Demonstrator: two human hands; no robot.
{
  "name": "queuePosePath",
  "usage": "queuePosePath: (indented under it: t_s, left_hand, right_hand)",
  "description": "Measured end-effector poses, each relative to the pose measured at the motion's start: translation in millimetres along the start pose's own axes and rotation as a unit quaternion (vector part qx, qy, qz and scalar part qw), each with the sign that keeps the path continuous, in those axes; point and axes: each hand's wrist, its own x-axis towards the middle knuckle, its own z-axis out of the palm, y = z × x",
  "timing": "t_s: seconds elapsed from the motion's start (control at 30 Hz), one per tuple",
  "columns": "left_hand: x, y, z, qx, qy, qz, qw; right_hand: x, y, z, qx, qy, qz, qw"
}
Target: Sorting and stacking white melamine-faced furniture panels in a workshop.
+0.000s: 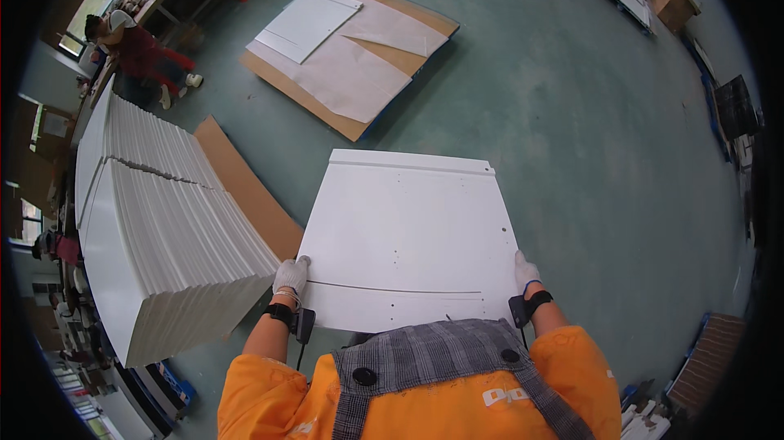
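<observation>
Left hand (290,275) and right hand (525,270) gripped the white panel (406,236) by its edges; gloved fingers might have slipped, dropping it against the panel stack (163,227) beside the left hand.

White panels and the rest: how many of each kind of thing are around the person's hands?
Held white panel: 1
Gloved hands, left hand and right hand: 2
Stack of white panels: 1
Cardboard pallet: 1
Total: 5

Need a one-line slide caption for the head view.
Gloved left hand and right hand carry a white panel beside a panel stack.
</observation>
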Motion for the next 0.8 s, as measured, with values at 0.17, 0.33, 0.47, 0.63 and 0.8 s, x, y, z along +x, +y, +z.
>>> queuePosePath:
  t_s: [0.17, 0.33, 0.47, 0.63, 0.8]
  left_hand:
    - [-12.8, -5.8, 5.9, -0.015, -0.002, -0.002, 1.000]
    - [-3.1, -26.7, 13.2, -0.044, 0.000, 0.016, 0.999]
    - [-16.1, -17.1, 11.0, 0.003, -0.003, 0.027, 1.000]
    - [0.6, -46.0, 14.1, 0.043, -0.012, 0.040, 0.998]
    - [-18.5, -23.0, 15.8, 0.002, 0.000, -0.018, 1.000]
  right_hand:
    - [-3.1, -27.6, -8.6, 0.036, -0.035, 0.017, 0.999]
    - [2.3, -37.6, -13.2, 0.000, -0.047, 0.030, 0.998]
    - [12.1, -30.6, -14.7, -0.019, -0.063, 0.025, 0.997]
    - [1.6, -53.3, -15.3, -0.027, -0.069, 0.026, 0.997]
    - [23.7, -37.5, -11.3, -0.016, -0.066, 0.024, 0.997]
